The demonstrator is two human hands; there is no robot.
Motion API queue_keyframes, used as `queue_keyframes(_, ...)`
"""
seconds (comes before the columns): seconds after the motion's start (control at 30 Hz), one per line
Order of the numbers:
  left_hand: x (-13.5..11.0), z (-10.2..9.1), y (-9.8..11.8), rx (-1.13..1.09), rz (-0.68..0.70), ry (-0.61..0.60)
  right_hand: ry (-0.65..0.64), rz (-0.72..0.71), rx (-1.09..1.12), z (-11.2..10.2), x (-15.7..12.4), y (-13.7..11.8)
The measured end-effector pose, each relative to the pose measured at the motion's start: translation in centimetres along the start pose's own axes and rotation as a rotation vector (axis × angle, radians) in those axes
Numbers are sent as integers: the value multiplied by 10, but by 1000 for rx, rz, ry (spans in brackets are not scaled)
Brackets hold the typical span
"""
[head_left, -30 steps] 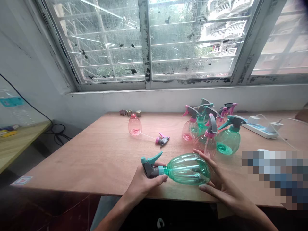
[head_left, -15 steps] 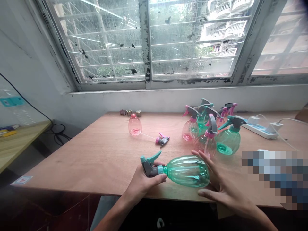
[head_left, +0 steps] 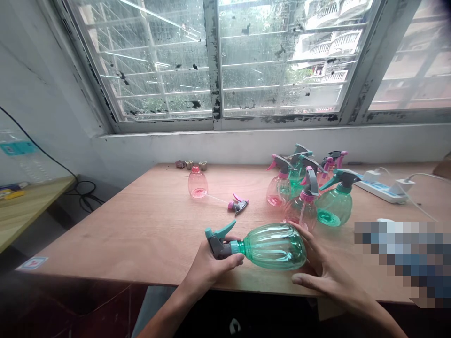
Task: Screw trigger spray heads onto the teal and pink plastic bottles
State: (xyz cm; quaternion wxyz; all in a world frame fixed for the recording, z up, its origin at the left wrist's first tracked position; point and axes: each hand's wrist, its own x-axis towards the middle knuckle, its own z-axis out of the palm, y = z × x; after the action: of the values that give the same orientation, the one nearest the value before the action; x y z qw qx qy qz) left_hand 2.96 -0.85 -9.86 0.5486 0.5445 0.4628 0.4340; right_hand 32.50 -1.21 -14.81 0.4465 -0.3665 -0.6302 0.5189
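A green see-through spray bottle lies on its side above the front edge of the wooden table. My left hand is wrapped round its grey and teal trigger head. My right hand cups the bottle's round base, fingers curled behind it and thumb stretched out below. Farther back stands an open pink bottle without a head. Its loose pink and grey spray head lies on the table, tube pointing toward the pink bottle.
A cluster of several pink and green spray bottles stands at the right rear. A white power strip with cables lies beyond them. Small blocks sit by the wall under the window. A second table is at the left.
The green bottle has turned slightly in my hands and dipped, then risen a little. My right fingers have shifted around its base. Nothing else has moved.
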Motion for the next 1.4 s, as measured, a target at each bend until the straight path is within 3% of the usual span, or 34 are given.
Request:
queue_keyframes(0.37,1,-2,0,20,16,-10,7,43,134,3,0,-8)
queue_keyframes(0.73,1,-1,0,27,25,-5,-1,-27,102,6,-1,-6)
queue_keyframes(1.07,1,-1,-1,-5,28,-6,53,44,157,-1,-1,-2)
queue_keyframes(1.4,0,0,0,0,21,1,-7,6,119,5,-1,-11)
